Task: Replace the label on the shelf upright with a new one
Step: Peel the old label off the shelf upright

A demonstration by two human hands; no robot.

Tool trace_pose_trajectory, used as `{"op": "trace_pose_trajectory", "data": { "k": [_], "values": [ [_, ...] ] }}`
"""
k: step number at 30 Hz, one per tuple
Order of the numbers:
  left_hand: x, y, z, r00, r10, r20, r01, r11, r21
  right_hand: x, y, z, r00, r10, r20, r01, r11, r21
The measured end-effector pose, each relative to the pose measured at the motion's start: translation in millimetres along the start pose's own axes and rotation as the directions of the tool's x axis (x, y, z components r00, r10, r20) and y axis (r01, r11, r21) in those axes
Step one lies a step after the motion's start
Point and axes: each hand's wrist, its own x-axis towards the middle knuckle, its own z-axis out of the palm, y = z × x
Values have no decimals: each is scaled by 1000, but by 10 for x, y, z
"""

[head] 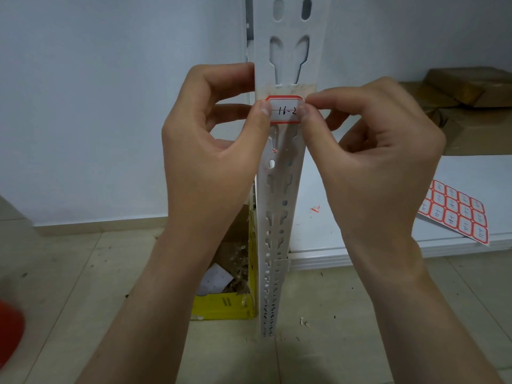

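Note:
A white perforated shelf upright [278,189] runs down the middle of the view. A red-bordered white label [284,110] with handwritten digits lies across its face, just below a yellowish patch of old tape residue [288,89]. My left hand [210,139] pinches the label's left end between thumb and forefinger. My right hand [371,145] pinches its right end the same way. Whether the label is stuck down or only held against the metal I cannot tell. A sheet of several red-bordered labels [454,213] lies on the white shelf board [360,231] at the right.
A yellow cardboard box [224,303] with paper scraps stands on the tiled floor left of the upright. Brown cardboard boxes [465,95] are stacked at the back right. Small red label scraps [315,209] lie on the shelf board. A blurred red object [9,331] sits at the left edge.

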Motion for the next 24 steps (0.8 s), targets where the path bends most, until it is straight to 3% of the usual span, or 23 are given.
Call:
{"op": "trace_pose_trajectory", "data": {
  "k": [24],
  "values": [
    [-12, 8, -3, 1000, -6, 0, 6, 1000, -7, 9, -58, 9, 998, 54, 19, -54, 999, 4]
  ]
}}
